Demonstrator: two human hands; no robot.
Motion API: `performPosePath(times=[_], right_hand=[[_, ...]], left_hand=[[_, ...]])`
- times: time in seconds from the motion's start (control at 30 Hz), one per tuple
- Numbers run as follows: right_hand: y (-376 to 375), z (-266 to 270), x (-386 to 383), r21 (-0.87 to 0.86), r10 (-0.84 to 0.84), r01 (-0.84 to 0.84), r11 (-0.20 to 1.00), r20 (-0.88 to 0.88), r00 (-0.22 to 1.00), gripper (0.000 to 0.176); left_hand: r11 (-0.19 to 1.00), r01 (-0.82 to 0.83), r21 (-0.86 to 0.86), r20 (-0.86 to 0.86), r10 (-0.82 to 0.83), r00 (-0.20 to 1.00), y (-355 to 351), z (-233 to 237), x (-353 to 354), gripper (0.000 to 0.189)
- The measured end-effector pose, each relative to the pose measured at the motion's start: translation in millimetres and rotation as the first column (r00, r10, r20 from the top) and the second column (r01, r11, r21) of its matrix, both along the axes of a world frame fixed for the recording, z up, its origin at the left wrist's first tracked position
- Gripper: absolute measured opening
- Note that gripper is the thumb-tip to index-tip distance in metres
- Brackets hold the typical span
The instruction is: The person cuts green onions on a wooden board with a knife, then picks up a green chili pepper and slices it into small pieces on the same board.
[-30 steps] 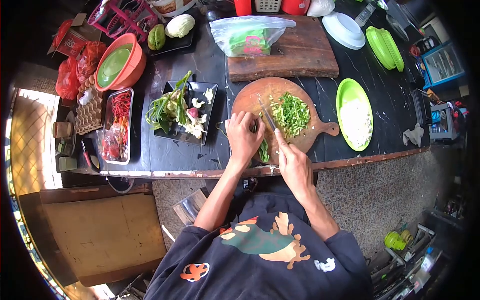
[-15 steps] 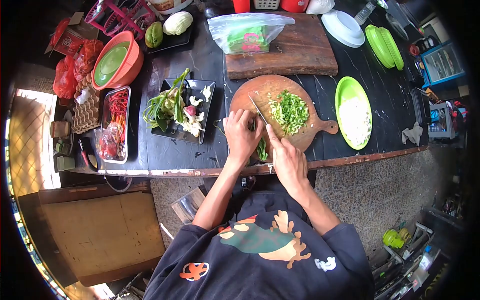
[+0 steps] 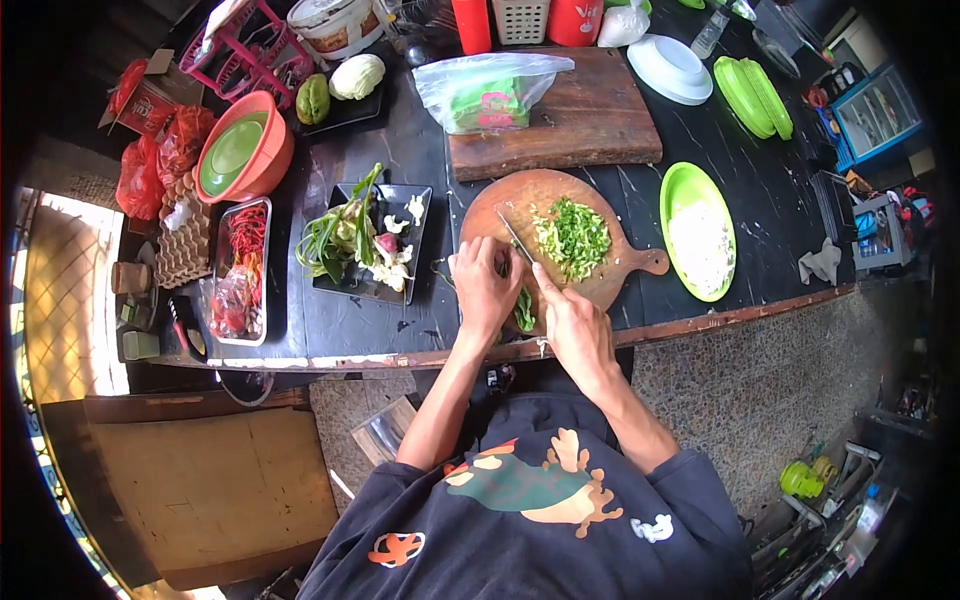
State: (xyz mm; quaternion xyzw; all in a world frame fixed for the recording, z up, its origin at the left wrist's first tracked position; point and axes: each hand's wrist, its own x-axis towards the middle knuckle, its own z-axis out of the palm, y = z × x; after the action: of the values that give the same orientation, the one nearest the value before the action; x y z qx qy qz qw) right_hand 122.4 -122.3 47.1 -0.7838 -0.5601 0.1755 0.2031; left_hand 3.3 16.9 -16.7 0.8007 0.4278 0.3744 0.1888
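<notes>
A round wooden cutting board with a short handle lies at the table's front edge. My right hand grips a knife, its index finger stretched along the back, the blade pointing away and to the left. Curled fingers of my left hand hold a bunch of leafy greens against the board, close beside the blade. Part of the bunch is hidden under that hand. Chopped greens form a pile on the board, right of the knife.
Left of the board, a black square plate bears green onions and garlic. Further left stand a tray of red chilies and an orange basin. A green oval plate is on the right; a thick wooden board lies behind.
The whole view has shifted slightly, so the table sits lower in it. Both hands, the knife and the greens keep nearly the same places on the board.
</notes>
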Motion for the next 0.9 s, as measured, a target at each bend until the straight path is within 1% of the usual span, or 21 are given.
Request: performPosePath(times=[0.1, 0.23, 0.3, 0.33, 0.43, 0.53, 0.57, 0.6, 0.67, 0.73, 0.8, 0.9], right_hand=[[-9, 11, 1, -0.036, -0.038, 0.038, 0.999, -0.002, 0.999, 0.063], [-10, 6, 2, -0.04, -0.028, 0.028, 0.999, 0.001, 1.0, 0.066], [-9, 0, 1, -0.003, -0.086, 0.086, 0.996, -0.002, 0.996, 0.067], [-8, -3, 4, -0.001, -0.085, 0.085, 0.996, -0.004, 0.996, 0.067], [-12, -11, 14, 0.126, -0.076, 0.086, 0.988, -0.084, 0.994, 0.069], [-26, -7, 6, 0.106, -0.038, 0.049, 0.993, -0.107, 0.994, 0.07], [-32, -6, 1, 0.111, -0.015, 0.025, 0.993, -0.084, 0.996, 0.071], [-37, -5, -3, 0.108, -0.017, 0.027, 0.994, -0.085, 0.996, 0.071], [-45, -5, -9, 0.045, -0.022, 0.025, 0.999, -0.071, 0.997, 0.072], [-51, -4, -11, 0.039, -0.009, 0.012, 0.999, -0.063, 0.998, 0.075], [-55, -3, -13, -0.017, -0.009, 0.009, 1.0, -0.022, 1.0, 0.077], [-54, -1, -10, -0.036, 0.015, -0.015, 0.999, 0.005, 1.0, 0.08]], left_hand=[[1.0, -0.02, -0.007, 0.018, 0.02, 1.0, 0, 1, 1, 0.016], [1.0, -0.015, -0.003, 0.02, 0.015, 1.0, 1, 0, 0, 0.015], [1.0, 0.002, -0.004, 0.026, -0.002, 1.0, 1, 0, -2, 0.014], [1.0, 0.02, 0.004, 0.028, -0.021, 0.999, 1, 1, -3, 0.014], [1.0, 0.027, 0.002, 0.034, -0.027, 0.999, 1, 2, -4, 0.014], [1.0, 0.001, 0.0, 0.024, -0.001, 1.0, 0, 1, -2, 0.013], [1.0, -0.021, 0.012, 0.007, 0.021, 1.0, 0, 1, -1, 0.012], [1.0, -0.019, 0.009, 0.006, 0.019, 1.0, 0, 0, 0, 0.012], [1.0, -0.011, -0.013, 0.041, 0.011, 0.999, 0, 0, 0, 0.016], [1.0, -0.003, -0.023, 0.027, 0.003, 1.0, 0, 0, -1, 0.017], [0.999, 0.009, -0.035, 0.014, -0.008, 1.0, 0, 0, -2, 0.017], [1.0, 0.008, -0.013, 0.012, -0.008, 1.0, 0, 0, -1, 0.018]])
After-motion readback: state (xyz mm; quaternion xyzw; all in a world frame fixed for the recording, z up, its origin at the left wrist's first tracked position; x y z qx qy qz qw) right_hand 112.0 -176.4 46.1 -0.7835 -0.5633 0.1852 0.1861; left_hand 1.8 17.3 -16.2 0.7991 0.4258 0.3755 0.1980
